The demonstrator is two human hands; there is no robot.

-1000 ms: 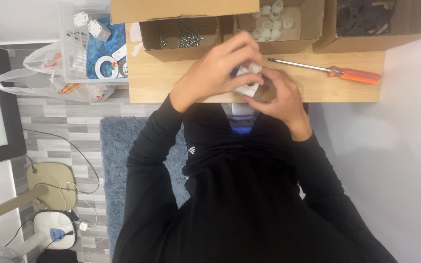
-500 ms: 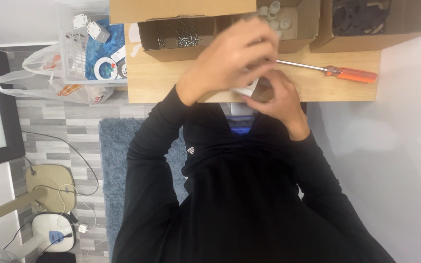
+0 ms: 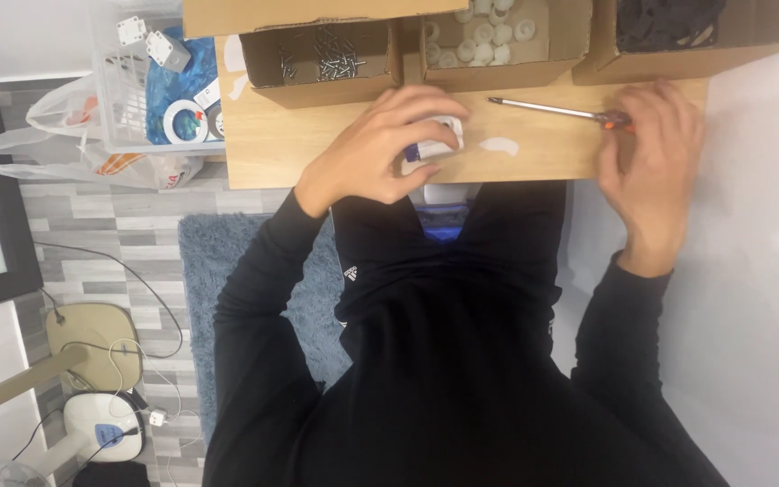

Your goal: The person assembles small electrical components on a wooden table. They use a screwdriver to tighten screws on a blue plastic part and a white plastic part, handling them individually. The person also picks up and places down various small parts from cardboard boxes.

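On the wooden table [image 3: 317, 153], the left hand [image 3: 385, 149] curls over a small white part with a blue end [image 3: 435, 144], gripping it against the tabletop near the table's front edge. The right hand [image 3: 651, 171] rests toward the table's right end, fingers closed on the orange handle of a screwdriver [image 3: 552, 110], whose metal shaft points left across the table. Along the table's back edge stand a cardboard box of screws [image 3: 326, 59] and a cardboard box of white round parts [image 3: 489, 41].
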